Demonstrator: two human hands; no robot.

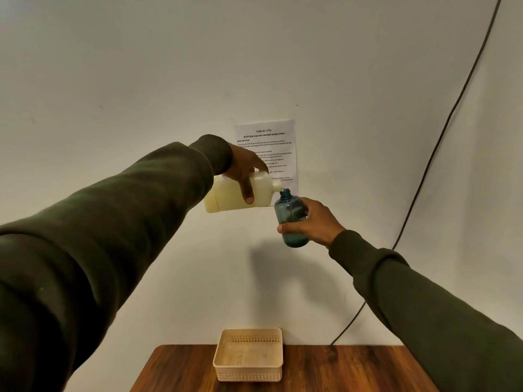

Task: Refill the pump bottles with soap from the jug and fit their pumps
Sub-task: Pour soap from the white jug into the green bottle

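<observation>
Head view, left grip: left hand (244, 172) wrapped over the top of the soap jug (239, 192), thumb down its near face; jug held close to horizontal, spout to the right.
Right grip: right hand (312, 222) closed round the lower body of the blue pump bottle (290, 215), bottle roughly upright, leaning slightly, no pump fitted.
Contact point: jug spout sat at the bottle's open neck (285, 191), touching or just above; could not tell which.
Fill level: darker band near the bottle's base suggested a little soap inside; flow itself not visible.
Position: both items held in the air in front of the wall sheet (278, 137), well above the worktop (325, 369).
Below: beige basket (249, 372) on the worktop, nothing visible in it.
Risk 1: narrow neck, wide jug; any drift of either unsupported hand would likely send soap down the bottle's outside.
Risk 2: further tilt could cause a surge and overflow.
Risk 3: soapy walls might slip in the right grip.
</observation>
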